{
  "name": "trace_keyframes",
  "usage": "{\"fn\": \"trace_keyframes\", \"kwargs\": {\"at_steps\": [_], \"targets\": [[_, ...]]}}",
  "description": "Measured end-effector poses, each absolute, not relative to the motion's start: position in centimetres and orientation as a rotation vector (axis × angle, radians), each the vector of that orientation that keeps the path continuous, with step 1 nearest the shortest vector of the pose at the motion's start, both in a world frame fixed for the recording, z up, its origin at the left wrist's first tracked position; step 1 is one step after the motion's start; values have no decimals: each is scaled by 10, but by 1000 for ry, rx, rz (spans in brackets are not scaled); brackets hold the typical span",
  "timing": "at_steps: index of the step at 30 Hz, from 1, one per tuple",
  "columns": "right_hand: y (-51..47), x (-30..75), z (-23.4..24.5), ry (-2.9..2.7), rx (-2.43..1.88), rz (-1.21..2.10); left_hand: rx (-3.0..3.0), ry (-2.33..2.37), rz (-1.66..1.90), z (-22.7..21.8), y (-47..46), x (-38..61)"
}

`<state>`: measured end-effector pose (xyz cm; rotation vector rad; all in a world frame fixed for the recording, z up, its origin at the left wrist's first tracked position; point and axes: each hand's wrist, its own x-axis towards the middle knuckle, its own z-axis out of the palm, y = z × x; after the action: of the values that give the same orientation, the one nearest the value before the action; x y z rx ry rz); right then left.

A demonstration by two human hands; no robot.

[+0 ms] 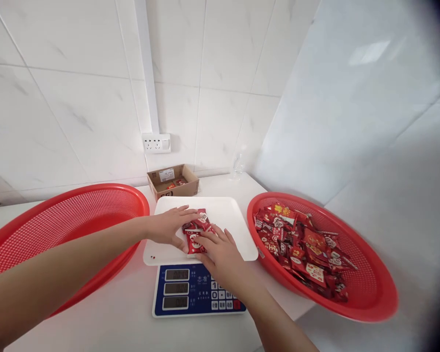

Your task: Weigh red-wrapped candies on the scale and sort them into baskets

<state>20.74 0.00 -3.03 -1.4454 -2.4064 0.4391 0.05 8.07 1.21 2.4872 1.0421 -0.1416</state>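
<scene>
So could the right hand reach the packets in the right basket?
Probably yes: the red basket is open on top, and nothing seems to block the right hand from the packets.

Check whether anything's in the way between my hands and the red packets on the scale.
Nothing visible is. Your left hand and right hand are already at the red packets on the white tray, from opposite sides, with no object between.

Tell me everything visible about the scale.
The scale sits flat on the white table. Its white tray, plastic-looking with rounded corners, carries red packets beneath the left hand and right hand. The blue front panel has three stacked displays with faint digits and a partly covered keypad. Reddish specks mark the tray.
</scene>
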Motion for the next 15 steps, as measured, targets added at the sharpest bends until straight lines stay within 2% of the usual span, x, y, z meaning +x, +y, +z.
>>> {"fn": "trace_keyframes", "kwargs": {"at_steps": [7, 15], "targets": [[6, 228, -23, -2326, -1685, 375, 2598, 1004, -204, 0, 105, 16], [14, 226, -23, -2224, -1645, 493, 2806, 952, -72, -15, 106, 37]]}}
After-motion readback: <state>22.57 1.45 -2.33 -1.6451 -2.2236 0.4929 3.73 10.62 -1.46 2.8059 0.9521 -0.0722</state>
